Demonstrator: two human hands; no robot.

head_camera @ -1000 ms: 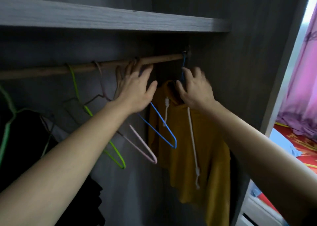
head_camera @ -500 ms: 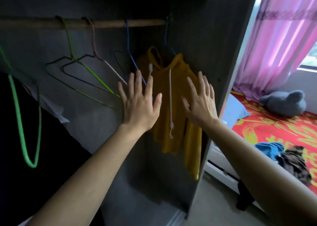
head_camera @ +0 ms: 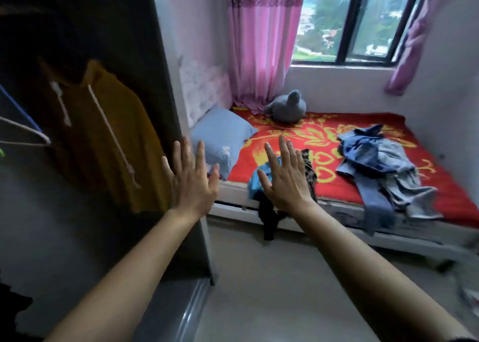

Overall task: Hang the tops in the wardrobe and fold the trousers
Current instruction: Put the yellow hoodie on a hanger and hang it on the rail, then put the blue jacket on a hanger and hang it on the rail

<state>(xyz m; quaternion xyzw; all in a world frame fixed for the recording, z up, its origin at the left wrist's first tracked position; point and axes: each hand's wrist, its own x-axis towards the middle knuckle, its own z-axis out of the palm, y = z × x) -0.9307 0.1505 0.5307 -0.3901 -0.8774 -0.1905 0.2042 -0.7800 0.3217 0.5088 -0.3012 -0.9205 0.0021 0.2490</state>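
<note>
Fingers [head_camera: 200,155] of L hand [head_camera: 190,183] are straight & spread apart, holding nothing. R hand [head_camera: 283,183] is the same: fingers apart, empty, back of hand to camera. Both hands are up in mid-air, L in front of the wardrobe side panel [head_camera: 158,64], R in front of the bed's near edge.

Yellow hoodie [head_camera: 134,144] hangs inside the wardrobe, left of L hand, untouched. It is mustard fabric w/ the hood at top and two white drawcords [head_camera: 110,131] dangling down the front. A blue hanger [head_camera: 18,103] & a pale hanger [head_camera: 28,131] sit bare at far left.

The bed [head_camera: 337,131] has a red cover w/ yellow pattern. On it is a crumpled denim trousers heap [head_camera: 383,165], dark & light blue, w/ legs hanging over the edge. Partly behind R hand lie a teal garment [head_camera: 255,181], a dark patterned one [head_camera: 309,170] and a black one [head_camera: 269,219] drooping off the edge. Further back are a blue pillow [head_camera: 220,134], a grey plush toy [head_camera: 286,107] and a pink curtain [head_camera: 259,43].

Vs 0.5 s ago: the view has swung right, the rail is out of frame, and the hoodie has shifted to the left. The whole bed & the window [head_camera: 357,17] are now in view. The hands have come out of the wardrobe, fingers still spread.
</note>
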